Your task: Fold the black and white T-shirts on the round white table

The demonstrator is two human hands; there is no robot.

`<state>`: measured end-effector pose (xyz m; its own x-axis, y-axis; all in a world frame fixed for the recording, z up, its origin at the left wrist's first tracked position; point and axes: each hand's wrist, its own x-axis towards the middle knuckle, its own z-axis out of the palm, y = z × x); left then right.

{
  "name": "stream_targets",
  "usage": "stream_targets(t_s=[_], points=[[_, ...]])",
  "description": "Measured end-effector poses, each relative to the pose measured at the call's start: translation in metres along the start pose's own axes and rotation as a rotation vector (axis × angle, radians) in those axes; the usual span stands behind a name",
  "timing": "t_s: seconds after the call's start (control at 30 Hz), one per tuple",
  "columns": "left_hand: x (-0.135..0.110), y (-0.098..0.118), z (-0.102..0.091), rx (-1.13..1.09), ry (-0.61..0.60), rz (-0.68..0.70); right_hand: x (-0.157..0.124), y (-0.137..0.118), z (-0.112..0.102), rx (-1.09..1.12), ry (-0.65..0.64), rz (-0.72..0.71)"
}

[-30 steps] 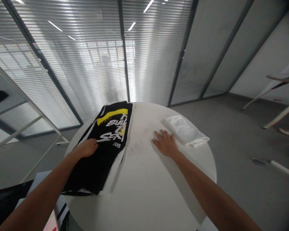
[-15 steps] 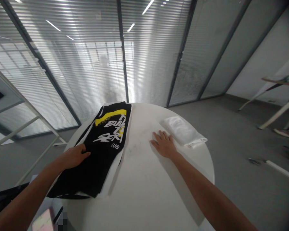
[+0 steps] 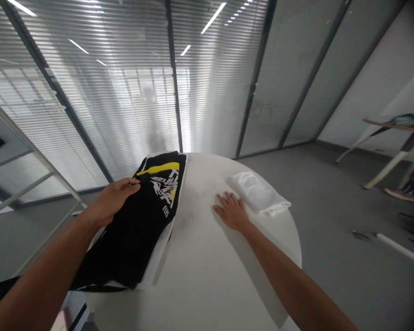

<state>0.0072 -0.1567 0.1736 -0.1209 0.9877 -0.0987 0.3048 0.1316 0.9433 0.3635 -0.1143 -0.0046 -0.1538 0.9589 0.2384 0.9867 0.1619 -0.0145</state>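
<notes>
A folded black T-shirt (image 3: 141, 230) with white and yellow lettering lies on top of a white garment at the left of a round white table (image 3: 203, 271). My left hand (image 3: 114, 199) grips the shirt's left edge, fingers closed over the fabric and lifting it a little. Further right, my right hand (image 3: 230, 211) lies flat on the bare tabletop with fingers spread and nothing in it. A folded white cloth (image 3: 258, 193) touches its fingertips on the right.
Glass walls with blinds stand behind the table. A white metal rack (image 3: 24, 179) is at the left. At the far right are another table (image 3: 396, 124), a shoe (image 3: 402, 195) and a long white-handled tool (image 3: 389, 241) on the grey floor.
My left hand moved up and away along the shirt's left edge and closed on it, bunching the printed part. My right hand stayed flat. The view tilted slightly upward.
</notes>
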Motion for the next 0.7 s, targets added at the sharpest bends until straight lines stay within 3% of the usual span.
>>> stream_targets(t_s=[0.13,0.27,0.33,0.4,0.43,0.5,0.57,0.7], points=[[0.006,0.032,0.053,0.078,0.053,0.232,0.002,0.005,-0.001,0.125,0.003,0.003],[-0.004,0.039,0.127,0.277,-0.193,0.484,0.008,0.017,0.002,0.39,0.085,0.038],[-0.017,0.033,0.16,0.348,-0.405,0.606,0.01,0.024,0.004,0.535,0.146,0.043],[-0.031,0.023,0.182,0.445,-0.756,0.719,0.012,0.029,0.004,0.662,0.198,0.052],[-0.038,0.018,0.187,0.476,-0.915,0.743,0.012,0.03,0.003,0.715,0.22,0.066],[-0.046,0.009,0.189,0.511,-1.04,0.743,0.011,0.031,-0.002,0.789,0.243,0.104],[-0.048,-0.001,0.177,0.573,-0.936,0.699,0.008,0.028,-0.009,0.789,0.22,0.091],[-0.035,-0.035,0.131,0.875,-0.499,0.617,-0.001,0.013,-0.028,0.545,0.096,-0.095]])
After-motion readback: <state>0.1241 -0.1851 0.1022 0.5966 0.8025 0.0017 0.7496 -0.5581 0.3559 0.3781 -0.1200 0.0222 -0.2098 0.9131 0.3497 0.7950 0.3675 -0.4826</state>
